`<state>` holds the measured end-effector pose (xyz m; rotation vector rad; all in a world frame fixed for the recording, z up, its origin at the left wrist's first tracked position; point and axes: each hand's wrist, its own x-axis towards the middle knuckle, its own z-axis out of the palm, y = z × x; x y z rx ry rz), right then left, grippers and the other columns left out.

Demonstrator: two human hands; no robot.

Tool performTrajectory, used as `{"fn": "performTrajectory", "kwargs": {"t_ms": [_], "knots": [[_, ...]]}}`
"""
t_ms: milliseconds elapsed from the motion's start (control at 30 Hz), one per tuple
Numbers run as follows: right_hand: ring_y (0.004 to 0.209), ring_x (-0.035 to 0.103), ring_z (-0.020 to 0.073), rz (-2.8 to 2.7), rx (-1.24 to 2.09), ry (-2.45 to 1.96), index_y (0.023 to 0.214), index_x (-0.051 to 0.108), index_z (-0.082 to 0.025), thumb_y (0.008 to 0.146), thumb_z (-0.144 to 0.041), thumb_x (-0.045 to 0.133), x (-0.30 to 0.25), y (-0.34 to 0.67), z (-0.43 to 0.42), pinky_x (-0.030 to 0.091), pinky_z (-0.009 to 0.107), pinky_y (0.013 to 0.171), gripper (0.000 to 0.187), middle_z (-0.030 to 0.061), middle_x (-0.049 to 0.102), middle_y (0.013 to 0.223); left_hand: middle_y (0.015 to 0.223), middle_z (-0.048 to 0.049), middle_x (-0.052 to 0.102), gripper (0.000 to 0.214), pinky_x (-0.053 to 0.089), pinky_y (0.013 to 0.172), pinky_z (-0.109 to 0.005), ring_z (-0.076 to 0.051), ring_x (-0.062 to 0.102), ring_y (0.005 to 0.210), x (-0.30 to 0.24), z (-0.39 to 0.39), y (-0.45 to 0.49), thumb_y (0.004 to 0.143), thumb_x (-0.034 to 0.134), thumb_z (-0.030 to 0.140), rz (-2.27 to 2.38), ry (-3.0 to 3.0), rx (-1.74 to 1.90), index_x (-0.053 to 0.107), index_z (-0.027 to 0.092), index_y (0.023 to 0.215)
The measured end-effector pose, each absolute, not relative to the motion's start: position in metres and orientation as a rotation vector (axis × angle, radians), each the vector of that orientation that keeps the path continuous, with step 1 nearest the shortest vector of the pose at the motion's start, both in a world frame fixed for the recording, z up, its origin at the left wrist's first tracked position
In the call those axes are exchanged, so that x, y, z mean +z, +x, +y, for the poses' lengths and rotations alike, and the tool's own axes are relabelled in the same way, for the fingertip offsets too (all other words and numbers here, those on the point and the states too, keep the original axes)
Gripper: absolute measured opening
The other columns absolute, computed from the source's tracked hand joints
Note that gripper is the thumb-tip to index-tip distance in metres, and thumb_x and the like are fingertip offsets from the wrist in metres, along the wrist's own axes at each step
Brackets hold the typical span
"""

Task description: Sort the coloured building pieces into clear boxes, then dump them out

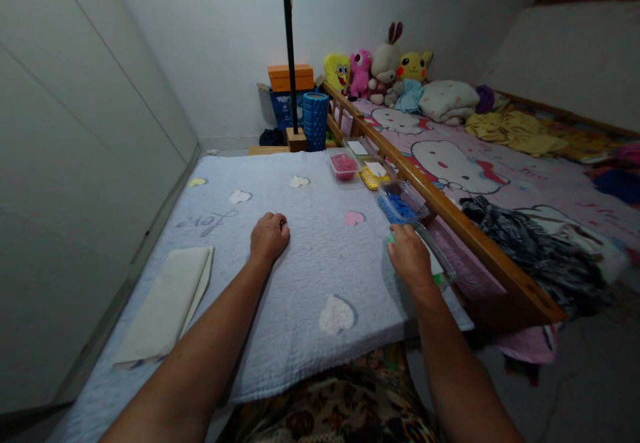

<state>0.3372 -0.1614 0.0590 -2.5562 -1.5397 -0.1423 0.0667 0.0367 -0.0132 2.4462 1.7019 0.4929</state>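
Note:
My left hand (270,235) rests as a loose fist on the pale blue blanket (300,283), and I see nothing in it. My right hand (410,256) is curled over a clear plastic box with green bits (440,271) at the blanket's right edge, its fingers closed on the box's near end. Just beyond it sits an open clear box of blue beads (400,204). Farther back stand a box of yellow beads (374,176) and a box of pink beads (344,165).
A folded white sheet (167,306) lies at the blanket's left. A wooden bed rail (450,213) runs along the right, with a bed, clothes and plush toys (385,66) behind. A black pole (289,49), a blue foam roller (315,120) and orange boxes stand at the back.

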Motion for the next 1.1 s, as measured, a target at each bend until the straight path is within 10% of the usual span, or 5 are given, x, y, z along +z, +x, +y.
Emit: {"fn": "performTrajectory", "kwargs": {"t_ms": [333, 1100], "knots": [[0.104, 0.064, 0.0253, -1.549, -0.131, -2.546, 0.126, 0.065, -0.013, 0.096, -0.012, 0.052, 0.062, 0.337, -0.162, 0.047, 0.032, 0.088, 0.033, 0.0150, 0.067, 0.117, 0.119, -0.0203, 0.065, 0.035, 0.048, 0.085, -0.043, -0.035, 0.063, 0.109, -0.003, 0.033, 0.094, 0.093, 0.047, 0.018, 1.883, 2.333, 0.310, 0.068, 0.017, 0.121], [0.107, 0.062, 0.0255, -1.993, 0.115, -2.133, 0.123, 0.065, -0.018, 0.101, -0.011, 0.045, 0.072, 0.212, -0.072, 0.048, 0.033, 0.088, 0.030, 0.0138, 0.066, 0.122, 0.099, -0.0056, 0.075, 0.029, 0.055, 0.088, -0.035, -0.021, 0.069, 0.093, -0.009, 0.030, 0.072, 0.074, 0.059, 0.019, 1.158, 1.738, 0.797, 0.074, 0.019, 0.099]]}}
